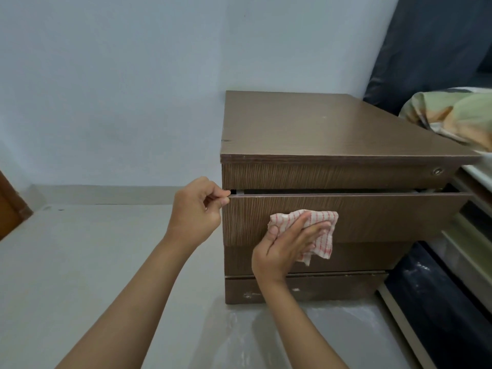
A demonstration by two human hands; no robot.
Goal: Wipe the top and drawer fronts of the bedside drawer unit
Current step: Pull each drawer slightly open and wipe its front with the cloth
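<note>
A person's right hand (287, 242) presses a white cloth with red checks (316, 233) flat against the front of the upper drawer (386, 217) of a brown bedside drawer unit (319, 129), fingers stretched across the fabric and thumb hooked over its left edge. The left hand (198, 209) is curled, fingertips (226, 197) pinching the top left corner of that same drawer front, which stands pulled slightly forward so a dark gap shows beneath the fixed panel above it. A small round metal fitting (437, 171) sits at the right end of that panel. Part of the cloth hangs below the drawer's lower edge, over the next drawer front (359, 258). A further, scuffed front (332, 288) runs along the base.

The unit stands on a pale floor (80, 262) against a light blue wall (119, 89), its wood-grain top bare and lit with a dull sheen. To its right lies a bed, with a green and orange patterned pillow (452, 115) just beside the top's right edge and a dark headboard (426, 49) behind. A strip of brown wood (10, 209) shows at the far left.
</note>
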